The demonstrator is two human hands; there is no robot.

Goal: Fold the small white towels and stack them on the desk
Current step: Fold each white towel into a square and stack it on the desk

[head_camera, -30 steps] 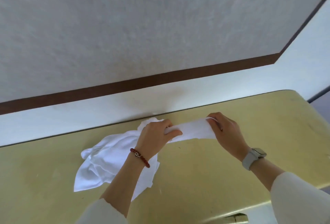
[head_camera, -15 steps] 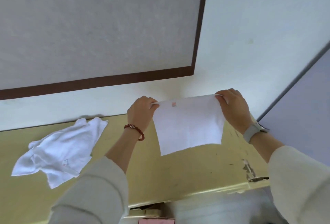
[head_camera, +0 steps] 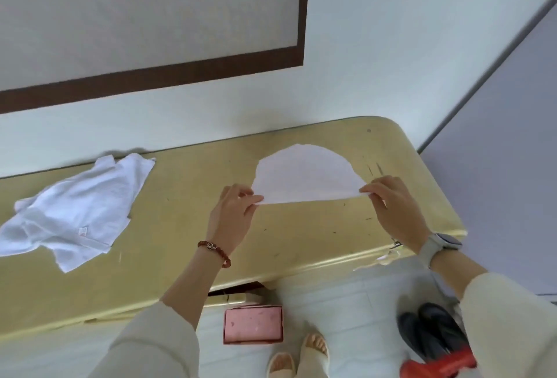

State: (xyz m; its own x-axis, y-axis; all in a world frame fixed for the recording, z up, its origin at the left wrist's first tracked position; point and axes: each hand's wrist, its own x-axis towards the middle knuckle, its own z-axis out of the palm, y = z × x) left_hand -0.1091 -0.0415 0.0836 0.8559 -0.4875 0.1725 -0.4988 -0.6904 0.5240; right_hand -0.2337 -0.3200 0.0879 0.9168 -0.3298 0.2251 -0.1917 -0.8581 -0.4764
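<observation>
Left hand (head_camera: pixel 233 214) and right hand (head_camera: pixel 391 205) pinch the towel (head_camera: pixel 304 177) corners, apparently above the desk (head_camera: pixel 180 226).

Both your hands reach out above the tabletop (head_camera: pixel 180 220): your left hand (head_camera: pixel 233 214) pinches the towel's (head_camera: pixel 304 177) left corner, your right hand (head_camera: pixel 391 205) its right corner.
</observation>
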